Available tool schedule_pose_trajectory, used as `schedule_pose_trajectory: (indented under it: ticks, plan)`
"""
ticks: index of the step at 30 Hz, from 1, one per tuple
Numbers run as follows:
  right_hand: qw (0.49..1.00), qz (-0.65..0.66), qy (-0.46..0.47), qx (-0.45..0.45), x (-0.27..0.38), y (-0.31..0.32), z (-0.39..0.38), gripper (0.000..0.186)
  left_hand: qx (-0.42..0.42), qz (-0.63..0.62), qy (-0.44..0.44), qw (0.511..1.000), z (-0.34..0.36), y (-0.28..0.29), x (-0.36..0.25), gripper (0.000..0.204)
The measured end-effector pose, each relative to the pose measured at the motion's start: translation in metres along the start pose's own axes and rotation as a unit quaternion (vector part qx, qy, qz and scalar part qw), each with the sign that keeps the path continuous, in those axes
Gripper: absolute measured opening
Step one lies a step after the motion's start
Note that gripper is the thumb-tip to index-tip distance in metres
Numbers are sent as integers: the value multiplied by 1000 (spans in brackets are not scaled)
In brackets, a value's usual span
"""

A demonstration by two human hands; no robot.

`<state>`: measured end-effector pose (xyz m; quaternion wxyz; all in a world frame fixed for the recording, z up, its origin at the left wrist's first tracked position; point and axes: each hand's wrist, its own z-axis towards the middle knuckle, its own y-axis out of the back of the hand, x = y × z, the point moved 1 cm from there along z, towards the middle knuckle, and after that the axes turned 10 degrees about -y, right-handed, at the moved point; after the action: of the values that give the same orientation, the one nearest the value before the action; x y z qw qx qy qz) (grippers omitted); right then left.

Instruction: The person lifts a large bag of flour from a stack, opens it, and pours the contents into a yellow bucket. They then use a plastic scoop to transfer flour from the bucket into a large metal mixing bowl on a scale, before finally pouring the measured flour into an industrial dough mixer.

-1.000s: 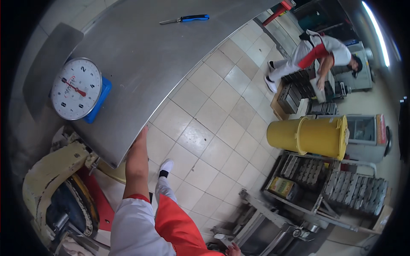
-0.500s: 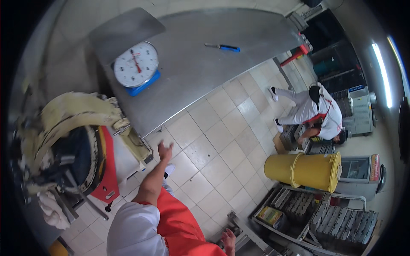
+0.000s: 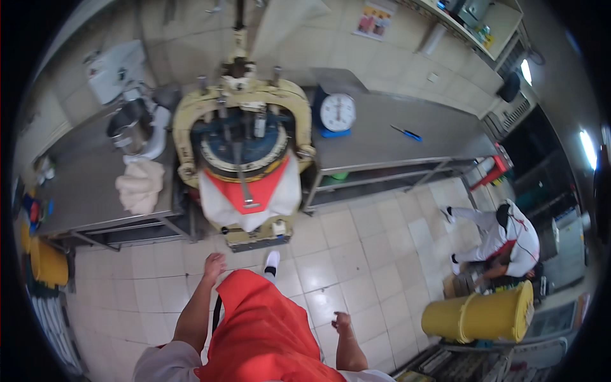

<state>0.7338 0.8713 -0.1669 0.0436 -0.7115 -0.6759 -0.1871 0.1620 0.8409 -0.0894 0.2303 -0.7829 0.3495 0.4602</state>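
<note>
My left hand (image 3: 214, 264) hangs over the tiled floor with its fingers loosely bent and apart, holding nothing. It is nearest to a large cream-coloured machine (image 3: 184, 137) with a round dark-blue centre, a long metal lever and a red and white front. My right hand (image 3: 342, 321) is held out over the floor to the right of my red apron (image 3: 264, 318). Its fingers are apart and nothing is in it. Neither hand touches anything.
A steel table (image 3: 382, 143) right of the machine bears a dial scale (image 3: 337, 113) and a blue-handled knife (image 3: 407, 133). Left stand a mixer (image 3: 137, 124) and a cloth (image 3: 140, 186) on another table. Yellow bins (image 3: 474, 318) lie at right, near a bending co-worker (image 3: 503, 239).
My view has swung left, bringing the machine to the upper middle and the mixer table into sight. My right arm now shows more fully. Both hands stay free of any object.
</note>
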Motion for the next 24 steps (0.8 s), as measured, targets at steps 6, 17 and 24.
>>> schedule_pose_trajectory:
  ticks: [6, 17, 24]
  plan:
    - [982, -89, 119, 119, 36, -164, -100, 32, -407, -72, 188, 891, -196, 337, 99, 36]
    - [870, -415, 219, 149, -78, -454, -223, 22, -414, -261, 204, 848, -377, 444, 220, 45]
    - [832, -399, 243, 300, -129, -701, -342, 28, -521, -310, 246, 756, -464, 561, 270, 44]
